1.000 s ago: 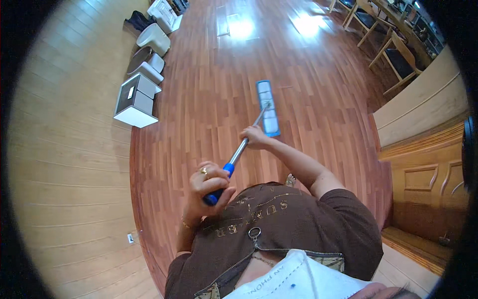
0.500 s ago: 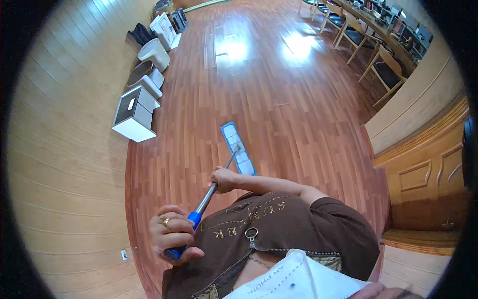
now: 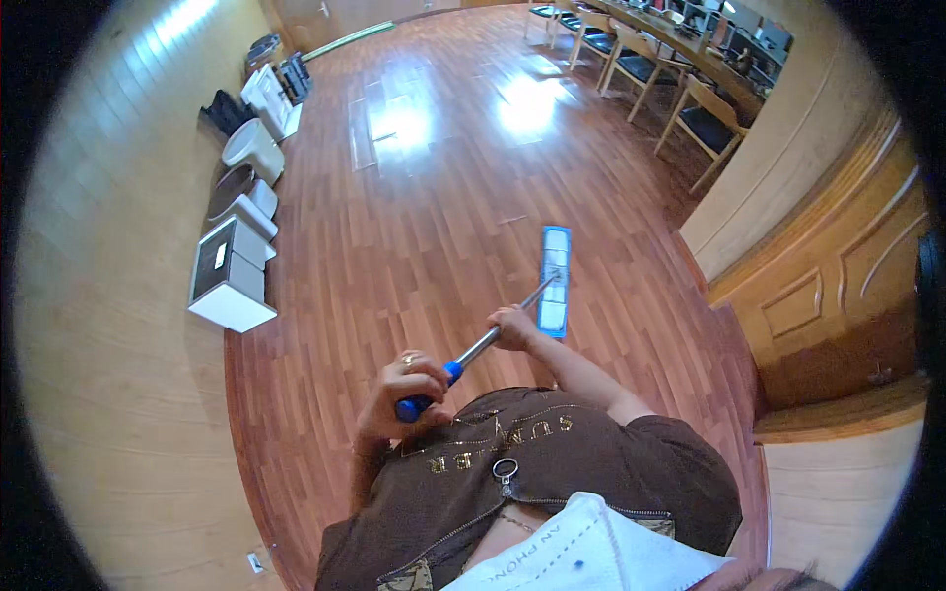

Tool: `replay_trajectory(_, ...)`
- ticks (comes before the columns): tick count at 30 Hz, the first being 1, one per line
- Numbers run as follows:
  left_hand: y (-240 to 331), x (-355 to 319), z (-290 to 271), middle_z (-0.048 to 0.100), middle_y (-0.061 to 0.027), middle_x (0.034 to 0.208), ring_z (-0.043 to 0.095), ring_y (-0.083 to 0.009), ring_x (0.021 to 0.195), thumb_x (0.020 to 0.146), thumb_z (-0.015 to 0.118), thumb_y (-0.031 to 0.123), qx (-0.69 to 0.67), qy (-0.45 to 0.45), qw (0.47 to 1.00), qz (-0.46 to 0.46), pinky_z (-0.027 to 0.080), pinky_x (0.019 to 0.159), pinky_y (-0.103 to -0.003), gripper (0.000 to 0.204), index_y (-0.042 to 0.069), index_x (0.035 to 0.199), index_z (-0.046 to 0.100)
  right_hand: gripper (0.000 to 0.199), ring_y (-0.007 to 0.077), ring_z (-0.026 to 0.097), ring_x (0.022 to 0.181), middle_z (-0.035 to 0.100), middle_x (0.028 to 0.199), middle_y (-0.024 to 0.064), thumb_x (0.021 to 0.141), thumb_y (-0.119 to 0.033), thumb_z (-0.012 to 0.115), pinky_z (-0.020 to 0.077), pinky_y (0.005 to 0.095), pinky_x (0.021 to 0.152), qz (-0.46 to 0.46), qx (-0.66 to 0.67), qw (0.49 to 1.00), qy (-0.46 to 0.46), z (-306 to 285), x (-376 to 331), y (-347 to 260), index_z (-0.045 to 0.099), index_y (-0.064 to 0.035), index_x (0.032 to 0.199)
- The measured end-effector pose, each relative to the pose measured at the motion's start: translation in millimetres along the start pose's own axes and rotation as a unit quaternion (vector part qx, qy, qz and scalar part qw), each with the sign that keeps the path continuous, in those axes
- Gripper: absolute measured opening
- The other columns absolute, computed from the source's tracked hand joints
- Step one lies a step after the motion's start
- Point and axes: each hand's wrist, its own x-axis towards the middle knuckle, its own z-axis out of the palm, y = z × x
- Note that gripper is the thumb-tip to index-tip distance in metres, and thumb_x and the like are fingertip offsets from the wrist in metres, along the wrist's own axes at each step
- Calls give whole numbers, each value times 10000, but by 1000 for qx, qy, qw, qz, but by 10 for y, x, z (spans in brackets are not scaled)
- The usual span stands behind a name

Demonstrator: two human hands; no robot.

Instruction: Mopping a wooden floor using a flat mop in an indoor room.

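A flat mop (image 3: 555,258) with a blue-edged, white-panelled head lies flat on the wooden floor ahead of me. Its metal pole slants back toward my chest and ends in a blue grip. My left hand (image 3: 402,392), with a ring on one finger, is wrapped round that blue grip at the top. Farther down, my right hand (image 3: 513,328) is closed round the bare metal pole, near the mop head. The right forearm reaches across in front of my brown top.
White and dark cabinets and bins (image 3: 233,276) line the left wall. Wooden chairs (image 3: 705,126) with dark seats stand along a cluttered long table (image 3: 680,37) at the far right. A panelled wooden door (image 3: 818,295) is at the near right. Bright reflections lie on the floor ahead.
The mop head has swept to the right and turned nearly straight ahead. Both hands have moved right and up with the pole, still gripping it. The view has shifted slightly.
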Motion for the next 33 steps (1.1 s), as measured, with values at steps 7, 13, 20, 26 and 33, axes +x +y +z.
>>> replay_trajectory(7, -481, 511, 421, 619, -95, 859, 601, -270, 873, 728, 768, 207, -77, -148, 986, 8, 414, 792, -389, 230, 67, 757, 589, 147, 340, 600, 655, 593, 645, 125, 607, -249, 679, 465, 446, 573, 93, -63, 983, 144, 3, -1008, 934, 593, -130, 612)
replay_trajectory(13, -684, 905, 615, 624, -124, 885, 596, -256, 873, 769, 744, 146, -227, -237, 945, -7, 445, 802, -374, 206, 23, 752, 578, 158, 375, 591, 643, 593, 654, 159, 583, -248, 664, 450, 469, 553, 259, -64, 946, 183, 18, -1799, 950, 575, -117, 585)
replay_trajectory(20, -913, 1210, 735, 623, -96, 905, 578, -211, 933, 807, 725, 148, -295, -304, 904, -60, 439, 864, -367, 177, 18, 798, 605, 246, 375, 578, 605, 545, 644, 199, 712, -292, 572, 402, 464, 533, 357, 3, 914, 194, 111, -2365, 745, 542, -87, 580)
replay_trajectory(26, -1110, 1564, 511, 630, -100, 908, 587, -210, 916, 812, 722, 142, -284, -312, 904, -69, 448, 843, -349, 165, 15, 815, 617, 180, 366, 552, 563, 529, 614, 196, 652, -250, 612, 408, 432, 523, 434, 16, 883, 176, -99, -1941, 520, 547, -91, 597)
replay_trajectory(33, -1212, 2213, 382, 629, -110, 876, 601, -213, 877, 792, 718, 90, -274, -241, 930, -46, 462, 796, -338, 139, 2, 770, 613, 157, 338, 605, 607, 580, 623, 168, 692, -264, 573, 439, 440, 530, 332, 10, 931, 154, -562, -1314, 1184, 621, -120, 650)
